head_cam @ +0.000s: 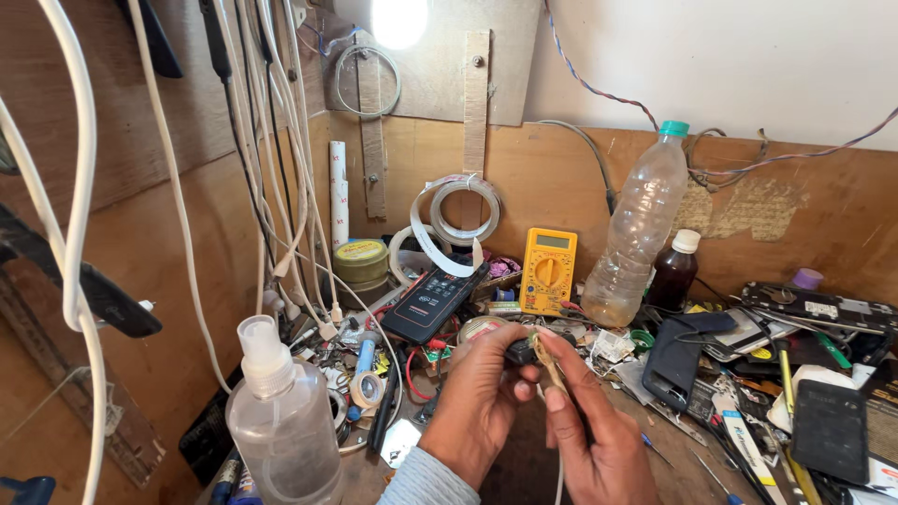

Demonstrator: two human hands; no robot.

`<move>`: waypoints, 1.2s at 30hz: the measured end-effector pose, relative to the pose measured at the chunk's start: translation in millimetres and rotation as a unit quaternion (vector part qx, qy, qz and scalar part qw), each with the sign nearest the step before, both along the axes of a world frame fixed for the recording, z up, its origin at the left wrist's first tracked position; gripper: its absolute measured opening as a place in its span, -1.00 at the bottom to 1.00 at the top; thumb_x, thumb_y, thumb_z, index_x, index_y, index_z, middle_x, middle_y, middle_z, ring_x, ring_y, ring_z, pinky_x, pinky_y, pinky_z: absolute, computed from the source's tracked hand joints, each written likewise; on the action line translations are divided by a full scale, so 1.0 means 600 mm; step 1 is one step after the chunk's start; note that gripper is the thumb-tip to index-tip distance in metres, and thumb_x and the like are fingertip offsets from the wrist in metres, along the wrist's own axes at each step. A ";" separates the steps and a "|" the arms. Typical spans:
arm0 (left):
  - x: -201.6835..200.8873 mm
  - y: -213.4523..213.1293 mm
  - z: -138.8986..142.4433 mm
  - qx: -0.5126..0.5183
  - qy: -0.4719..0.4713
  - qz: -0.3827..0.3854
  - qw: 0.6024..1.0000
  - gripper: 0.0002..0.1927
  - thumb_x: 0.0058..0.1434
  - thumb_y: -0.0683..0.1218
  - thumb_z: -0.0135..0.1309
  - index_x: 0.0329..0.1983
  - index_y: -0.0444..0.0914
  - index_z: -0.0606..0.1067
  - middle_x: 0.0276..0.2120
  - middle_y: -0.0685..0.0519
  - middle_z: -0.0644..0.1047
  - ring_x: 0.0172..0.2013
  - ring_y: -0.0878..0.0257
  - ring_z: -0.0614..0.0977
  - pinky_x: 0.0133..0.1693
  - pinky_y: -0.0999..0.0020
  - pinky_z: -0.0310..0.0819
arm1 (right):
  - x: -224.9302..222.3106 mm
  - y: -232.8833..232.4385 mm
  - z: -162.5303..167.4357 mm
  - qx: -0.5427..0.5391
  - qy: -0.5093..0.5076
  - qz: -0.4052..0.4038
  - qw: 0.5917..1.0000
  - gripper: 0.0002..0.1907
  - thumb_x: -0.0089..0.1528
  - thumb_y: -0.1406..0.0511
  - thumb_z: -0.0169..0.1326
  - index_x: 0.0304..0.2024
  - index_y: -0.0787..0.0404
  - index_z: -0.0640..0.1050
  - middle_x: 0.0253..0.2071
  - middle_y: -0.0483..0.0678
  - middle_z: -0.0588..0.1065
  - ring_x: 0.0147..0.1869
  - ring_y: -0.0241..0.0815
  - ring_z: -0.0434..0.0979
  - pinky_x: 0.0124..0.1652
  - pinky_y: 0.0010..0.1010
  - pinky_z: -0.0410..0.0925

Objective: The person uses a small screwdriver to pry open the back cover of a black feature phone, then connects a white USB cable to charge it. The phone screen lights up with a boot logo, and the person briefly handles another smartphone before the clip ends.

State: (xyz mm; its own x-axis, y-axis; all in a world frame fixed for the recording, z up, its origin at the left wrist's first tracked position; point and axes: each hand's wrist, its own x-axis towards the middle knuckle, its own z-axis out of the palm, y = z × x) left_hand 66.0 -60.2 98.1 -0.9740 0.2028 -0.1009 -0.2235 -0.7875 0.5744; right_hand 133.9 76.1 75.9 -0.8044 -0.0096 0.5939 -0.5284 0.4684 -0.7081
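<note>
Low in the middle of the view, the left hand (482,397) curls its fingers shut around a small dark part (520,352), of which only a sliver shows between thumb and forefinger; what kind of part it is cannot be made out. The right hand (594,435) pinches a thin tan strip (546,360) between thumb and forefinger, its tip touching the dark part. The strip's lower end is hidden behind the fingers, and both wrists run off the near edge, with a grey-blue sleeve (421,479) showing on the left.

Just beyond the hands, the bench (673,472) is so heaped with small parts that little bare wood shows. Behind the left hand a black handheld meter (432,302) leans, partly covered by a loose strip of white tape. Right of it a yellow multimeter (548,270) stands upright against the far board. Further right are a clear plastic bottle with a green cap (638,234) and a small brown bottle with a white cap (673,271), close together. On the right lie dark phone parts (831,428), overlapping and cut off by the frame.

Near left, a clear spray bottle (281,416) stands, its base out of view. White cables (75,234) hang down the left side, blurred and close to the camera.
</note>
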 end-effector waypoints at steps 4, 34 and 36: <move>0.000 0.008 -0.001 0.001 -0.004 -0.006 1.000 -0.89 0.19 -0.18 0.18 -0.32 -0.29 0.48 -0.57 0.03 0.53 -0.67 0.30 0.50 -0.71 0.50 0.25 | -0.003 0.008 0.009 0.113 0.302 0.009 0.947 -0.56 0.39 0.38 -0.06 0.33 0.19 0.36 0.05 0.13 0.57 -0.08 -0.15 0.65 -0.16 -0.31 0.45; -0.006 0.011 -0.004 -0.015 0.001 0.002 1.000 -0.87 0.18 -0.17 0.20 -0.34 -0.32 0.50 -0.56 0.03 0.54 -0.66 0.28 0.51 -0.70 0.49 0.25 | 0.017 -0.001 0.042 0.139 0.232 -0.049 0.962 -0.54 0.33 0.43 0.01 0.30 0.24 0.43 0.06 0.16 0.61 0.05 -0.02 0.72 -0.09 -0.33 0.51; -0.007 0.011 -0.004 -0.017 0.008 0.003 1.000 -0.88 0.18 -0.16 0.19 -0.34 -0.31 0.50 -0.56 0.02 0.54 -0.67 0.29 0.50 -0.71 0.49 0.25 | 0.014 -0.001 0.037 0.143 0.242 -0.050 0.958 -0.53 0.33 0.43 -0.01 0.31 0.25 0.42 0.07 0.16 0.60 0.05 -0.04 0.72 -0.07 -0.34 0.51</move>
State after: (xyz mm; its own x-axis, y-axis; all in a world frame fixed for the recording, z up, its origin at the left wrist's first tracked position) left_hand 61.6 -53.5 95.8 -0.9769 0.1928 -0.0925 -0.2090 -0.7688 0.6044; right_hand 142.1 75.8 98.0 -0.4403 -0.1646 0.8826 -0.7055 0.6715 -0.2267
